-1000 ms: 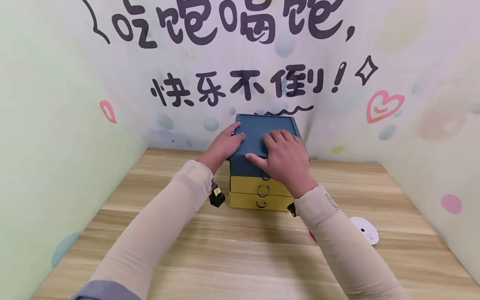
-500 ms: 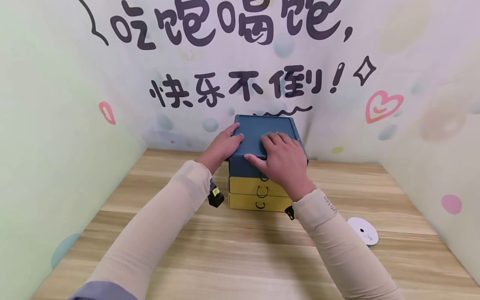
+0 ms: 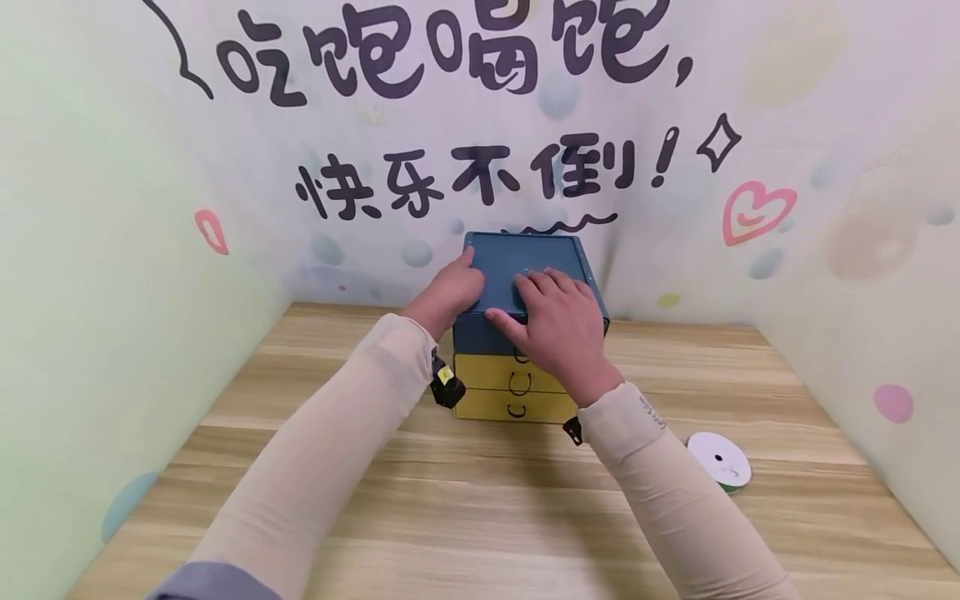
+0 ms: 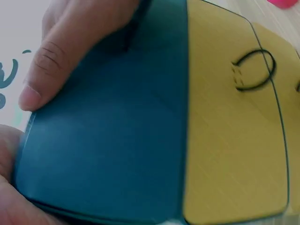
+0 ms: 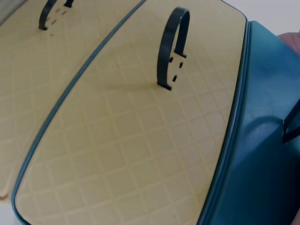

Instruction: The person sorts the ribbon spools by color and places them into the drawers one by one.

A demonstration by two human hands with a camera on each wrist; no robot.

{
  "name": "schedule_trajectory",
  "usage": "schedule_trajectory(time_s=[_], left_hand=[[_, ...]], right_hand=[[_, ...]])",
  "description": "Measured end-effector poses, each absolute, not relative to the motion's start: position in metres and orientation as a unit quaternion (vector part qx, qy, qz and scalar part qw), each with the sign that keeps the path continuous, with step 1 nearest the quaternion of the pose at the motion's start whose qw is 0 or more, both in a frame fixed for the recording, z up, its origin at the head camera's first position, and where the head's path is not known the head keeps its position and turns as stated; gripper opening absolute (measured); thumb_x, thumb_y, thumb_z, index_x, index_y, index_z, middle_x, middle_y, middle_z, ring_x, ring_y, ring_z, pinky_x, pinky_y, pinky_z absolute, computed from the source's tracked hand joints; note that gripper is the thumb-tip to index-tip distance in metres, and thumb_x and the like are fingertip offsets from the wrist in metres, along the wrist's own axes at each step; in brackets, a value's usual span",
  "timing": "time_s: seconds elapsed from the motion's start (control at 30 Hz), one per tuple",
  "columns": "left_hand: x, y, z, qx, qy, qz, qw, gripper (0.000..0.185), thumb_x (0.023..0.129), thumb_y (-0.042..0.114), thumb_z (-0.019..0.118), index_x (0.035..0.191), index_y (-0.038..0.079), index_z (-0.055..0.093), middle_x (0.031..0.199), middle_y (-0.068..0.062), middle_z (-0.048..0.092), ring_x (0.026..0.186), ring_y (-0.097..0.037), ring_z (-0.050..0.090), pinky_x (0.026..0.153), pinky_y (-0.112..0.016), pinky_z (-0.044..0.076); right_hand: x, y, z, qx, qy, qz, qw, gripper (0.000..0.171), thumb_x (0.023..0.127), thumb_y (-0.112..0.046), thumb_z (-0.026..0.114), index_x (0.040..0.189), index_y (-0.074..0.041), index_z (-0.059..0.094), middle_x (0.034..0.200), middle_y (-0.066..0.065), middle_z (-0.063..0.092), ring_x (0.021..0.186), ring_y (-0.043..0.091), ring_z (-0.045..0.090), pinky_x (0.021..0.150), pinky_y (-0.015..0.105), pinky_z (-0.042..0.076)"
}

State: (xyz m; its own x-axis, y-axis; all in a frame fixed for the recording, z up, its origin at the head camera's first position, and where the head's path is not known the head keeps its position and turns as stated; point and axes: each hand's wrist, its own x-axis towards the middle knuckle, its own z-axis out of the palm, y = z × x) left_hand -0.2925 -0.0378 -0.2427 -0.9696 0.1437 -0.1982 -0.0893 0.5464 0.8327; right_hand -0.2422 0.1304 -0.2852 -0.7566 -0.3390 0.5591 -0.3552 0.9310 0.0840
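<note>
A storage box with a blue top [image 3: 525, 258] stands at the back of the table against the wall. Below its blue top drawer front [image 4: 112, 136] are two yellow drawer fronts [image 3: 495, 373], each with a black loop handle [image 5: 171, 49]. My left hand [image 3: 450, 287] grips the box's left upper edge; its fingers down the side are hidden in the head view. My right hand [image 3: 558, 321] rests on the top with fingers spread, its thumb along the front edge. All the drawers look pushed in.
On the wooden table [image 3: 465, 500] to the right lies a white disc with a centre hole [image 3: 718, 460], green showing at its lower edge. A printed backdrop [image 3: 405, 125] closes off the back, with walls at both sides. Part of something pink [image 4: 282, 3] shows in the left wrist view.
My left hand has turned a little at the edge, and less of its fingers shows on the top. The right hand stays in place on the box. The view has shifted slightly.
</note>
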Motion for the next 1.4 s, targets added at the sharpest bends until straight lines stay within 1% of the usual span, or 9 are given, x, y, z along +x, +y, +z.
schedule_trajectory(time_s=[0.27, 0.5, 0.63, 0.8, 0.97, 1.13, 1.23, 1.3, 1.4], left_hand=[[-0.294, -0.042, -0.246, 0.028, 0.891, 0.441, 0.107, 0.058, 0.108, 0.034, 0.026, 0.161, 0.026, 0.004, 0.166, 0.001, 0.009, 0.151, -0.02, 0.01, 0.119, -0.043, 0.016], [-0.293, -0.042, -0.249, 0.027, 0.888, 0.449, 0.096, 0.058, 0.108, 0.035, 0.028, 0.161, 0.024, 0.006, 0.166, 0.0, 0.01, 0.151, -0.019, 0.01, 0.119, -0.041, 0.015], [-0.292, -0.043, -0.252, 0.029, 0.882, 0.46, 0.096, 0.058, 0.109, 0.033, 0.029, 0.161, 0.024, 0.005, 0.166, 0.001, 0.009, 0.151, -0.019, 0.009, 0.119, -0.04, 0.016], [-0.292, -0.043, -0.253, 0.042, 0.882, 0.462, 0.083, 0.057, 0.109, 0.031, 0.027, 0.161, 0.022, 0.007, 0.166, -0.001, 0.011, 0.151, -0.02, 0.01, 0.119, -0.039, 0.016], [-0.292, -0.042, -0.252, 0.049, 0.883, 0.461, 0.071, 0.056, 0.108, 0.029, 0.027, 0.161, 0.02, 0.009, 0.166, -0.002, 0.013, 0.151, -0.02, 0.011, 0.119, -0.039, 0.017], [-0.291, -0.042, -0.25, 0.039, 0.878, 0.469, 0.088, 0.056, 0.109, 0.03, 0.027, 0.161, 0.023, 0.008, 0.166, 0.0, 0.012, 0.151, -0.019, 0.01, 0.119, -0.04, 0.018], [-0.291, -0.042, -0.249, 0.036, 0.876, 0.472, 0.093, 0.056, 0.109, 0.03, 0.028, 0.161, 0.025, 0.008, 0.166, 0.001, 0.012, 0.151, -0.018, 0.01, 0.118, -0.039, 0.02], [-0.291, -0.042, -0.249, 0.035, 0.876, 0.473, 0.093, 0.056, 0.109, 0.03, 0.028, 0.161, 0.025, 0.008, 0.166, 0.001, 0.012, 0.15, -0.018, 0.011, 0.116, -0.038, 0.024], [-0.291, -0.042, -0.249, 0.033, 0.875, 0.475, 0.091, 0.056, 0.109, 0.03, 0.028, 0.161, 0.026, 0.008, 0.166, 0.001, 0.012, 0.15, -0.018, 0.011, 0.115, -0.038, 0.026]], right_hand=[[-0.241, 0.131, -0.284, 0.199, -0.935, 0.02, 0.292, 0.073, 0.095, -0.068, 0.044, 0.136, -0.01, 0.061, 0.138, 0.013, 0.057, 0.133, 0.033, 0.046, 0.108, 0.051, 0.034], [-0.224, 0.144, -0.274, 0.271, -0.887, 0.187, 0.323, 0.052, 0.094, -0.037, 0.067, 0.132, -0.003, 0.063, 0.141, 0.019, 0.054, 0.138, 0.036, 0.041, 0.112, 0.054, 0.029], [-0.207, 0.156, -0.265, 0.278, -0.861, 0.277, 0.322, 0.048, 0.094, -0.027, 0.07, 0.133, -0.002, 0.061, 0.143, 0.016, 0.053, 0.138, 0.033, 0.041, 0.112, 0.052, 0.031], [-0.19, 0.177, -0.256, 0.237, -0.86, 0.349, 0.288, 0.042, 0.097, -0.024, 0.065, 0.135, -0.006, 0.061, 0.14, 0.01, 0.057, 0.133, 0.028, 0.048, 0.108, 0.051, 0.038], [-0.179, 0.193, -0.252, 0.196, -0.861, 0.402, 0.244, 0.037, 0.101, -0.026, 0.059, 0.134, -0.009, 0.063, 0.136, 0.007, 0.06, 0.12, 0.03, 0.056, 0.094, 0.054, 0.048], [-0.169, 0.201, -0.259, 0.172, -0.86, 0.432, 0.208, 0.035, 0.102, -0.025, 0.055, 0.132, -0.008, 0.064, 0.131, 0.006, 0.063, 0.114, 0.021, 0.057, 0.09, 0.031, 0.049], [-0.164, 0.204, -0.265, 0.155, -0.864, 0.446, 0.175, 0.035, 0.103, -0.03, 0.054, 0.13, -0.009, 0.065, 0.125, 0.005, 0.065, 0.11, 0.019, 0.059, 0.087, 0.023, 0.049], [-0.163, 0.205, -0.268, 0.15, -0.866, 0.455, 0.147, 0.036, 0.104, -0.032, 0.053, 0.129, -0.01, 0.065, 0.123, 0.006, 0.066, 0.11, 0.021, 0.059, 0.089, 0.028, 0.05], [-0.162, 0.207, -0.275, 0.151, -0.872, 0.454, 0.102, 0.037, 0.104, -0.035, 0.051, 0.129, -0.011, 0.065, 0.124, 0.008, 0.066, 0.113, 0.025, 0.06, 0.093, 0.041, 0.05]])
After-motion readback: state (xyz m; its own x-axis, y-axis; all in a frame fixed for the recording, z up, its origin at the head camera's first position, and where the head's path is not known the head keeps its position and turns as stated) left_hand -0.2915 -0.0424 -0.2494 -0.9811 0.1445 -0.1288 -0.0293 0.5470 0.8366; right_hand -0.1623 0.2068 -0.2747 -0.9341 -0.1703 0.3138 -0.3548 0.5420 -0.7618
